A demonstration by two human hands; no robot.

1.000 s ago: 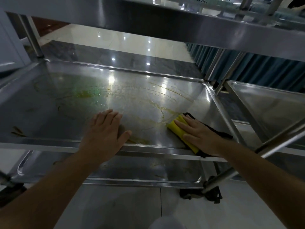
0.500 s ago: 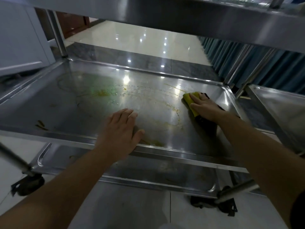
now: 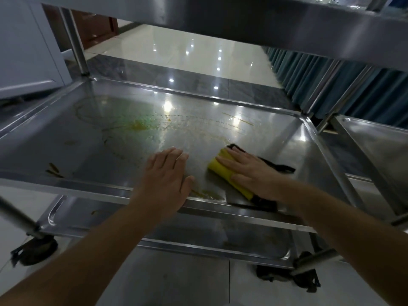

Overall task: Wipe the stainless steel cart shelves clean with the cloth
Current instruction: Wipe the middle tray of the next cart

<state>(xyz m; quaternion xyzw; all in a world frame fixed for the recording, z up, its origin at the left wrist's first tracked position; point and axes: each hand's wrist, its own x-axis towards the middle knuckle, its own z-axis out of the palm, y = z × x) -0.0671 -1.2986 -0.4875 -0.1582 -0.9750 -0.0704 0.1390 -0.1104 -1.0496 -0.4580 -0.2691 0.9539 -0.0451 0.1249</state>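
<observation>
Head view: stainless steel middle cart shelf (image 3: pixel 287 138), dull and streaked. Far left of the left fingertips are brown streak marks (image 3: pixel 54 170). Beyond the fingertips is a yellow-green greasy smear (image 3: pixel 139 125) with ring trails. The left hand (image 3: pixel 164 182) lies flat at the front rim, fingers straight and close together, thumb out. Just right of the thumb, yellow crust (image 3: pixel 207 195). Next, the folded yellow cloth with black backing (image 3: pixel 220 167) lies on the shelf under the right hand (image 3: pixel 251 175), whose straight, slightly spread fingers press it down. Risks: a loaded cloth would likely smear grease instead of lifting it. The black castor (image 3: pixel 35 250) could let the cart roll if the bracing hand lifts.
</observation>
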